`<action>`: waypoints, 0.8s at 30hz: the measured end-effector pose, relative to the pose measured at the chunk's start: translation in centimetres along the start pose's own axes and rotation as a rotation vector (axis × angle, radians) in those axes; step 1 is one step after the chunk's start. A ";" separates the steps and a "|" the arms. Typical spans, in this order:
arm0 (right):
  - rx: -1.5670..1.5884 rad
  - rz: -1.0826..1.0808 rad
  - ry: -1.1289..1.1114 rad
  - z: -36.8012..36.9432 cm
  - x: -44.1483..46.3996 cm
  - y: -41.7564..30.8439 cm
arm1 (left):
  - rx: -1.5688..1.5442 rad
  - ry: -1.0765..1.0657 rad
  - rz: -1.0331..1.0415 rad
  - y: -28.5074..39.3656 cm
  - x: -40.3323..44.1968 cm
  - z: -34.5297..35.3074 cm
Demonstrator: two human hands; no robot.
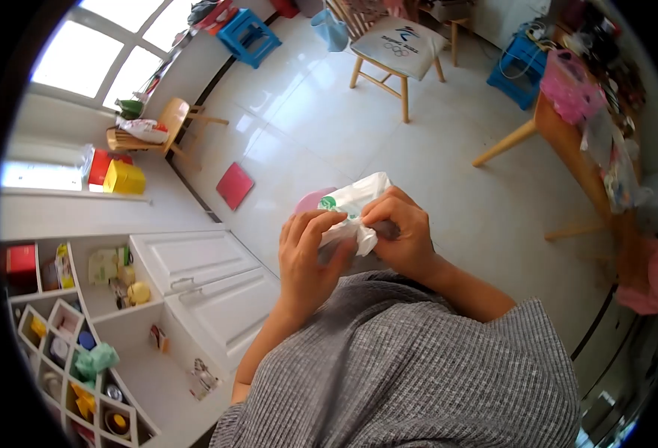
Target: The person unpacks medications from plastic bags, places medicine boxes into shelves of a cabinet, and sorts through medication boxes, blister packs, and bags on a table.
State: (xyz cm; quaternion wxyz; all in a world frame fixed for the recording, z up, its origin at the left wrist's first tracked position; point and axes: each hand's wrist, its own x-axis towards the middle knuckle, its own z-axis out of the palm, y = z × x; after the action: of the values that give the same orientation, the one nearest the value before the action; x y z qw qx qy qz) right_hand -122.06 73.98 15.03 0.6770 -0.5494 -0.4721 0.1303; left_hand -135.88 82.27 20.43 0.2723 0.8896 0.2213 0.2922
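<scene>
A white plastic bag (360,191) with a green round print is held between both hands in front of the grey ribbed top. My left hand (306,250) pinches the left side of its gathered part, fingers bent over the plastic. On the right side, my right hand (404,228) grips the bag with thumb and forefinger together. A crumpled end of the bag hangs down between the hands. Just behind the bag on the left, part of a pink round item (312,198) shows; the rest of it is hidden.
White cabinets and shelves (194,261) stand at the left. A pink-red square (236,187) lies on the tiled floor. Ahead is a wooden chair with a printed cushion (400,46). At the right, a wooden table (568,145) holds bags, with a blue stool (519,71) behind.
</scene>
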 end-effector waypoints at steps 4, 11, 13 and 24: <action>0.016 -0.136 -0.144 -1.2 -0.3 -0.6 | 0.147 0.024 -0.019 2.3 -1.5 -0.7; 0.032 -0.185 -0.302 -5.7 -6.0 -1.0 | 0.265 -0.082 -0.219 7.8 -7.6 3.8; 0.015 -0.154 -0.376 -7.7 -8.6 -0.9 | 0.195 -0.069 -0.333 9.3 -10.4 6.2; 0.064 -0.154 -0.465 -19.1 -11.9 -0.4 | 0.194 -0.040 -0.526 19.0 -11.0 15.9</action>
State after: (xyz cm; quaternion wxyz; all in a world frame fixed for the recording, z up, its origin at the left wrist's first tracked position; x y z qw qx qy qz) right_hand -113.48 53.65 10.43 0.5751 -0.4455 -0.6512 0.2159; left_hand -129.31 56.23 16.87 0.2566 0.8292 0.4661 0.1711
